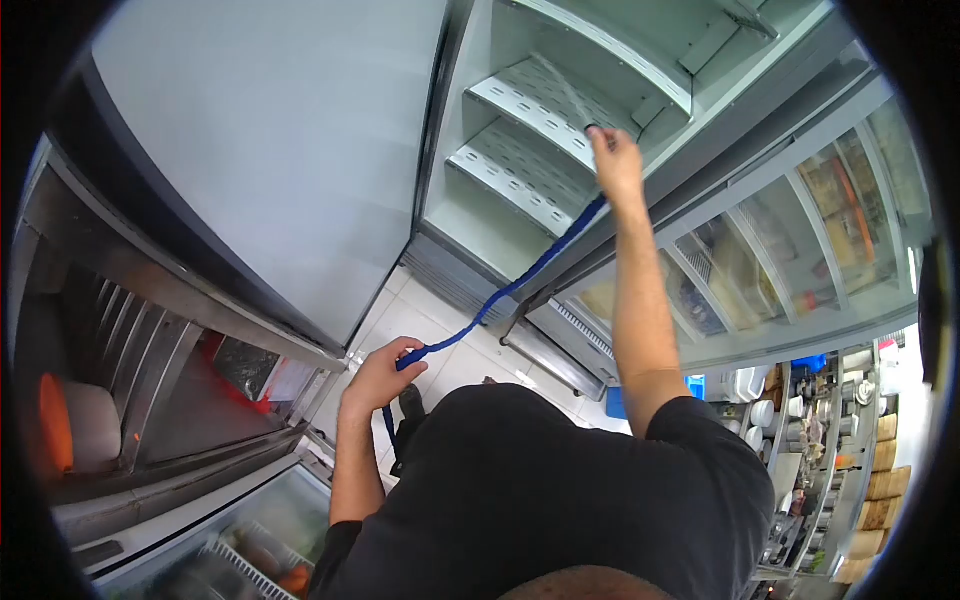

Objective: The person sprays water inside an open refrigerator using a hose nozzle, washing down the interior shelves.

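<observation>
My right hand (pixel 617 165) is closed round the end of a blue hose (pixel 515 283), reaching into an upright fridge cabinet with its door open. A thin spray of water (pixel 566 92) leaves the hose end towards the perforated metal shelves (pixel 520 205). Lower down, my left hand (pixel 380 376) grips the same hose along its length, fingers curled round it. From there the hose drops beside my leg and goes out of sight. The nozzle itself is mostly hidden by my right fingers.
A large grey door (pixel 270 150) stands at the left. To the right is a glass door (pixel 770 250) with stocked shelves behind it. A metal counter unit (pixel 150 370) and a glass-topped chiller (pixel 220 530) are at lower left. Kitchenware racks (pixel 810 440) stand beyond the white tiled floor (pixel 470 365).
</observation>
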A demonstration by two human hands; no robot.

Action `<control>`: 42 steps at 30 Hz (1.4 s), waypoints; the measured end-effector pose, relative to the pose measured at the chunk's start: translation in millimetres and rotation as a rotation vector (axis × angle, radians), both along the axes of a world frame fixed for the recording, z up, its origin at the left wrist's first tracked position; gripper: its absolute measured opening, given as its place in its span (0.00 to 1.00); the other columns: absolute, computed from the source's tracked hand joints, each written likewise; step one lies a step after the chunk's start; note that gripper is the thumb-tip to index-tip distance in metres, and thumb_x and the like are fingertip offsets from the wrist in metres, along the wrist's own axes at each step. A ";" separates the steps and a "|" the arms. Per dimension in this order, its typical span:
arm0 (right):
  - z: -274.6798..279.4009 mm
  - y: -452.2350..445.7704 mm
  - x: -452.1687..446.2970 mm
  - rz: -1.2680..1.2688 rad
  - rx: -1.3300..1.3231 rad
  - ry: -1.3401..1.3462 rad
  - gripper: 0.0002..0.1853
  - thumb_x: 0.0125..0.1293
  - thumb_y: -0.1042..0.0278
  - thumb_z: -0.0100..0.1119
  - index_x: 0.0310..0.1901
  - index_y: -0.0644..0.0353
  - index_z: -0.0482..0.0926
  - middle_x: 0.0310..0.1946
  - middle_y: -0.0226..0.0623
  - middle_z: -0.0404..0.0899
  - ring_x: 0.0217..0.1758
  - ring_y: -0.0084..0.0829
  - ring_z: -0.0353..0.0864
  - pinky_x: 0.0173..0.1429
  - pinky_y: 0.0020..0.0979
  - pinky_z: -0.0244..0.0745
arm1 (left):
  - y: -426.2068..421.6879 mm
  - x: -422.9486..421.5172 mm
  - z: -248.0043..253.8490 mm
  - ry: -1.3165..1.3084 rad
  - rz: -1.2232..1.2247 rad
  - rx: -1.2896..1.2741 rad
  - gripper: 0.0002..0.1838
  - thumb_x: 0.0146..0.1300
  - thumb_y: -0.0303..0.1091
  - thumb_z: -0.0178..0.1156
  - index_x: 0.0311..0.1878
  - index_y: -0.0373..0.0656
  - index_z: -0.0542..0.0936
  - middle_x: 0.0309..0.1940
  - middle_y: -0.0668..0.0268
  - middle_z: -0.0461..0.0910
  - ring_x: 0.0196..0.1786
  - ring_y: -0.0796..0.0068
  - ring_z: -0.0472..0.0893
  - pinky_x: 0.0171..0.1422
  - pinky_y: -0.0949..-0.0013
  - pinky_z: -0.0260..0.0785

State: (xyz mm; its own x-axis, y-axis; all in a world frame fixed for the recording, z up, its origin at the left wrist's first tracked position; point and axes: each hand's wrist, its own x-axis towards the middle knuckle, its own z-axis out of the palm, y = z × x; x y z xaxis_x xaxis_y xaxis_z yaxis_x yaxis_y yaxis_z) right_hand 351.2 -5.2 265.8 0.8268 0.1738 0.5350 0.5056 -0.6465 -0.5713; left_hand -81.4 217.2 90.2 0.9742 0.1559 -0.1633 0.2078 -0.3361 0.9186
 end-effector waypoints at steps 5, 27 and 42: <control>-50.7 14.7 -2.7 0.096 0.856 0.631 0.17 0.75 0.52 0.62 0.45 0.60 0.81 0.29 0.27 0.73 0.24 0.20 0.66 0.26 0.28 0.64 | -13.3 -4.0 13.2 0.065 -0.013 0.009 0.21 0.68 0.40 0.71 0.60 0.44 0.81 0.35 0.64 0.83 0.37 0.73 0.80 0.45 0.67 0.75; -76.3 3.5 -30.3 0.540 0.835 0.775 0.14 0.79 0.57 0.60 0.54 0.58 0.79 0.30 0.23 0.72 0.21 0.13 0.60 0.23 0.24 0.57 | -64.8 -27.6 46.7 0.186 0.153 0.098 0.21 0.70 0.37 0.71 0.62 0.42 0.80 0.40 0.66 0.84 0.41 0.76 0.80 0.48 0.70 0.74; -102.2 -8.3 -51.3 0.462 0.792 0.901 0.15 0.79 0.54 0.61 0.41 0.59 0.77 0.26 0.24 0.70 0.18 0.14 0.59 0.21 0.24 0.52 | -86.6 0.3 45.3 0.203 0.061 0.111 0.21 0.71 0.36 0.71 0.62 0.42 0.79 0.39 0.73 0.80 0.41 0.81 0.74 0.47 0.72 0.70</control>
